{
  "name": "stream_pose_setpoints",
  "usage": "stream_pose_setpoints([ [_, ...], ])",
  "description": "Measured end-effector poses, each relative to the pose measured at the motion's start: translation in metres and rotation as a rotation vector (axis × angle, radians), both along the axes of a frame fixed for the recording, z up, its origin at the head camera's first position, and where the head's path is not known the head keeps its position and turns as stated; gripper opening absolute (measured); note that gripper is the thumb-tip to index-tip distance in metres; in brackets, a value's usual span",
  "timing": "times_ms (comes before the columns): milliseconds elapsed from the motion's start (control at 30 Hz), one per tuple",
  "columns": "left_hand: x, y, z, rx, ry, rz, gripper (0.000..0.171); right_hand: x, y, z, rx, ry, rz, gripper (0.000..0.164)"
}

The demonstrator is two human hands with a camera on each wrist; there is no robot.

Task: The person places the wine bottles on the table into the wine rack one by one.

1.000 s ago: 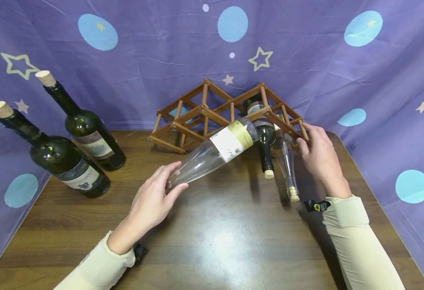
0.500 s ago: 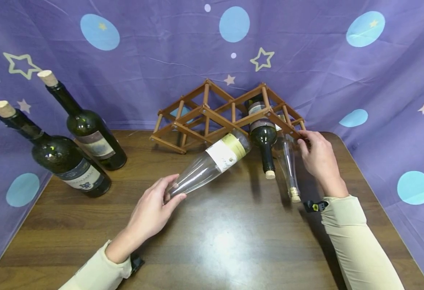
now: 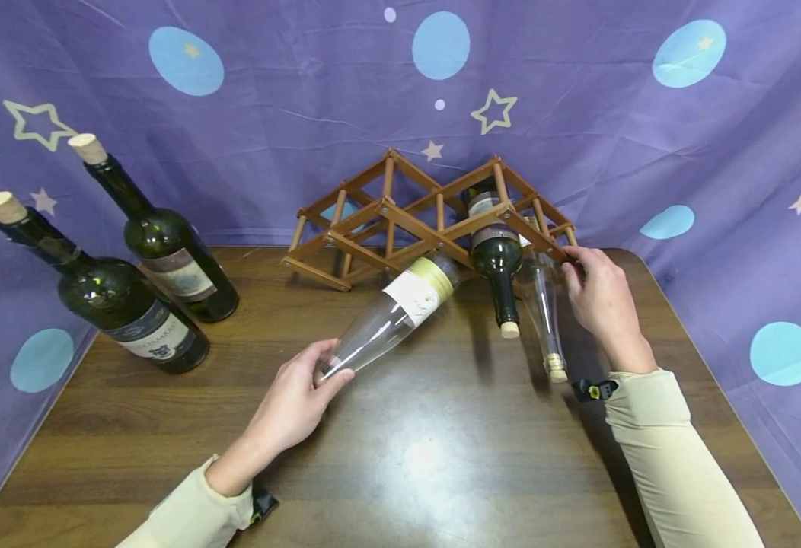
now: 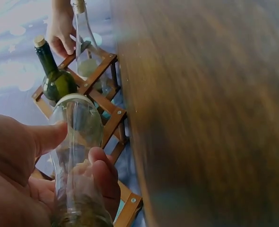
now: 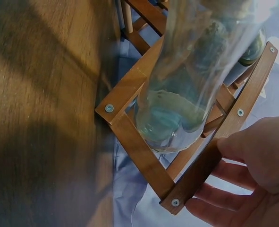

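Observation:
My left hand (image 3: 298,396) grips a clear glass bottle (image 3: 380,323) by its neck, thumb on one side and fingers on the other. The bottle slants up to the right, its white and yellow-green label near the base. That base overlaps the low middle opening of a wooden wine rack (image 3: 417,228). With thumb and fingers, my right hand (image 3: 602,297) pinches the rack's right end bar (image 5: 240,112). A dark green corked bottle (image 3: 498,262) lies in the rack, neck forward. Beside it a second clear bottle (image 3: 547,316) also sits neck forward, its cork close above the table.
Two dark green corked bottles stand upright at the left: a front one (image 3: 133,312) with a blue and white label and a rear one (image 3: 177,262). The wooden table (image 3: 400,472) ends against a purple patterned curtain (image 3: 332,91) behind the rack.
The clear bottle in my left hand has come down and left, its base dropping from in front of the green bottle to the rack's low opening. My right hand has slid slightly down the rack's end.

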State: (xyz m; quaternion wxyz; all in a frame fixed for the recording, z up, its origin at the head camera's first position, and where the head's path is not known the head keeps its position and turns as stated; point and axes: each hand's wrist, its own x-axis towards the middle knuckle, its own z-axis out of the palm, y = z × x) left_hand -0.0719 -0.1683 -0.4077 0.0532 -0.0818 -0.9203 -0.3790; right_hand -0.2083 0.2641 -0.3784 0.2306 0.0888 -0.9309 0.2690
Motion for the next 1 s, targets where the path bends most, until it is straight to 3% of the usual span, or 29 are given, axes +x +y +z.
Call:
stream_pose_setpoints([
  [300,0.0,0.011,0.0,0.082,-0.11,-0.007,0.051,0.0,-0.001,0.0,0.006,-0.007,-0.002,0.03],
  [600,0.003,0.029,0.002,0.314,-0.276,-0.011,0.052,0.0,-0.001,0.0,0.007,0.019,0.004,0.03],
  [867,0.012,0.044,0.004,0.488,-0.366,0.025,0.049,0.0,0.0,0.001,0.018,0.032,-0.016,0.027],
  [1000,0.017,0.051,0.008,0.558,-0.407,0.013,0.049,-0.001,0.001,0.0,0.019,0.052,-0.03,0.024],
])
